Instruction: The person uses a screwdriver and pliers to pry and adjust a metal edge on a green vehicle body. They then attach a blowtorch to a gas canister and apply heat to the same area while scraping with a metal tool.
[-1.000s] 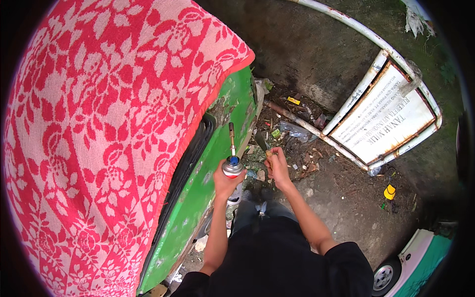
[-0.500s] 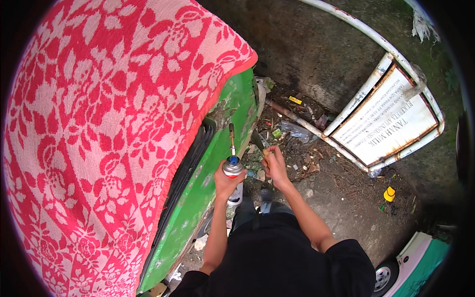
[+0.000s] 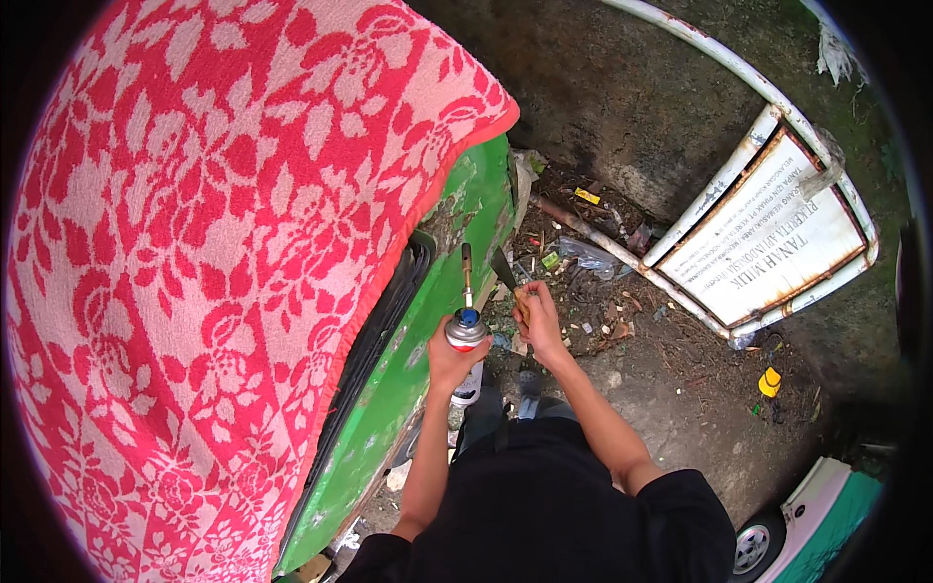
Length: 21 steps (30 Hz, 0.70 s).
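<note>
My left hand point(image 3: 451, 361) is closed around a gas canister point(image 3: 468, 332), silver on top with red and white below. A blowtorch head with a long metal nozzle point(image 3: 467, 269) and a blue part at its base stands on the canister and points away from me. In my right hand point(image 3: 541, 328), just beside it, is a scraper point(image 3: 503, 271) with a dark flat blade and a wooden handle. Its blade is tilted toward the patchy green panel point(image 3: 398, 374), whose paint is chipped. I cannot tell whether the blade touches it. No flame can be seen at the nozzle.
A red and pink floral blanket point(image 3: 224, 262) drapes over the green body on the left. Dark layered strips point(image 3: 374, 340) stick out beneath it. Rubbish and plastic litter point(image 3: 588, 255) cover the ground ahead. At right stand a rusty white-framed sign point(image 3: 763, 233) and a vehicle wheel point(image 3: 756, 547).
The scraper's blade has swung up and shows more of its length. Both hands have shifted slightly right in the picture, along with the whole view.
</note>
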Available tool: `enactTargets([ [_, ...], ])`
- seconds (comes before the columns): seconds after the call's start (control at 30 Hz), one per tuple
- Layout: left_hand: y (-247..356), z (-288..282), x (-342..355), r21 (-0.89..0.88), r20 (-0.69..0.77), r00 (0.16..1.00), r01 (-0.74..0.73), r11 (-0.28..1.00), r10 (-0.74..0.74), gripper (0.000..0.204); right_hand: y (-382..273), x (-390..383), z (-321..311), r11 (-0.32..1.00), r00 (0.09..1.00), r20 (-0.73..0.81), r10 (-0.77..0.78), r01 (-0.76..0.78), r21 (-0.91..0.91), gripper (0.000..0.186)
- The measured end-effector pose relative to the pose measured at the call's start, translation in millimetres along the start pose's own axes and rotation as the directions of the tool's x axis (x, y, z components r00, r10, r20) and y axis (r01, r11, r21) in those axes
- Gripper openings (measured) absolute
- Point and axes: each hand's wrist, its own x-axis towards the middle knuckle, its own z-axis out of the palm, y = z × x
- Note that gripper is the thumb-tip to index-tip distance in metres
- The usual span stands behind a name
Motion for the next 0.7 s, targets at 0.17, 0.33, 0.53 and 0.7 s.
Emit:
enactTargets([
  [0.17,-7.0,-2.4,4.4,-0.005,0.007,0.997,-0.073,0.997,0.073,0.046,2.6,1.9,2.4,1.0,1.0,0.009,-0.016,0.016,0.009,0.014],
  [0.33,-27.5,-0.6,4.7,0.043,-0.026,0.995,-0.094,0.995,0.095,0.053,3.9,1.4,2.5,1.0,1.0,-0.001,-0.003,0.003,0.02,0.014],
  [0.53,-18.3,-1.9,7.3,0.03,-0.006,0.996,-0.094,0.995,0.094,0.044,-1.1,6.4,5.8,0.999,0.999,0.023,-0.036,0.035,0.021,0.014],
  [0.7,-20.1,-5.6,7.5,0.044,-0.009,0.996,-0.085,0.995,0.086,0.054,6.7,10.9,12.2,0.997,0.999,0.036,-0.018,0.015,0.07,0.011],
])
